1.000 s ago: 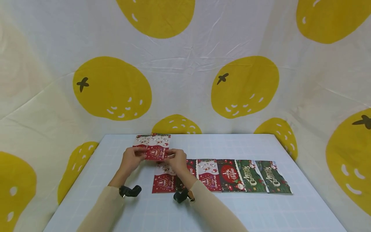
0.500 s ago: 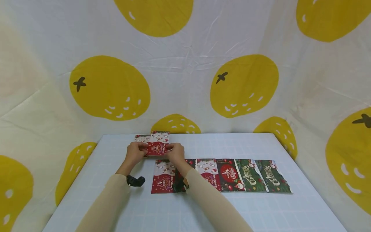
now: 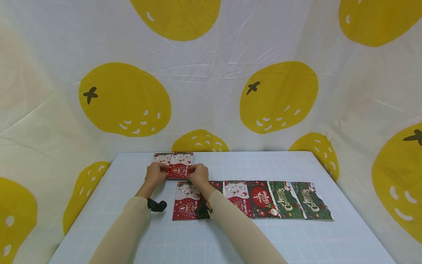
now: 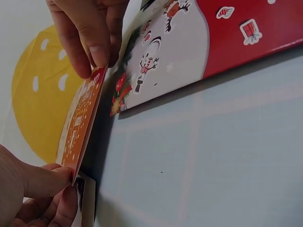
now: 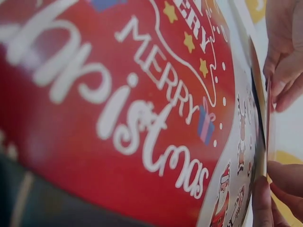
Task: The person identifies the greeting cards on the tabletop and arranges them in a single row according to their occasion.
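Note:
Both hands hold one red and white Christmas card (image 3: 180,165) near the table's back edge. My left hand (image 3: 156,174) pinches its left edge between thumb and fingers; my right hand (image 3: 199,175) pinches the right edge. The left wrist view shows the card edge-on, with a layered edge, between the left fingers at the bottom and the right ones at the top. Just left of it lies a matching card (image 3: 161,157), partly covered by the left hand. In the right wrist view, a red card (image 5: 142,113) from the front row fills most of the picture.
A row of cards crosses the table: a red and white one (image 3: 186,205) at the left end, another (image 3: 235,189), a dark one with a red circle (image 3: 262,200), and green ones (image 3: 286,200) at the right. The right forearm covers part of it. Fruit-print cloth (image 3: 211,91) hangs behind.
Both hands have moved the held card farther back and then lowered it towards the table, beside the matching card. The front row has stayed in place.

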Motion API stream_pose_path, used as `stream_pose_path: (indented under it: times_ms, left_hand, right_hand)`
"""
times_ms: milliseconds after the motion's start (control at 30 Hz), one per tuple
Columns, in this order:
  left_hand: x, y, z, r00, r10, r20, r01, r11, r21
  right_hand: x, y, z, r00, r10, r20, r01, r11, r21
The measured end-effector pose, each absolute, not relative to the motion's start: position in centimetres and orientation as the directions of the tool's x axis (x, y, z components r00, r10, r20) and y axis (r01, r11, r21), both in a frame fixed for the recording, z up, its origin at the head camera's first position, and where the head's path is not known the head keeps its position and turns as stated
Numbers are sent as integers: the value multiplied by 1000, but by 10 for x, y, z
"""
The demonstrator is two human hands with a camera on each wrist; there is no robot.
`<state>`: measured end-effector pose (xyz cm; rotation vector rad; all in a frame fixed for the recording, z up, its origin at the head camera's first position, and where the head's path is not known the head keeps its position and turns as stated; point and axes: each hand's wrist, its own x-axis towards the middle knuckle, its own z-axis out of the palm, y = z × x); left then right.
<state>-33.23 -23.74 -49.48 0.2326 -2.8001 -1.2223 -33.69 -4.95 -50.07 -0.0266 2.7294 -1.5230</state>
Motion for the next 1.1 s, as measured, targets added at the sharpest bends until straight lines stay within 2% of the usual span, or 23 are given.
stream_pose_path:
  times_ms: [267, 867, 1100]
  left_hand:
    - [-334, -236, -500, -984, -179, 5, -122, 688, 715]
    - [-332, -237, -512, -978, -210, -3, -136, 622, 771]
    - [-332, -238, -513, -983, -186, -10, -126, 627, 769]
  right_hand:
    - [-338, -50, -499, -1000, -25, -6, -9, 562, -827]
    - [-341, -53, -504, -998, -49, 38, -61, 628, -775]
    - [-343, -55, -505, -999, -46, 8, -36, 628, -778]
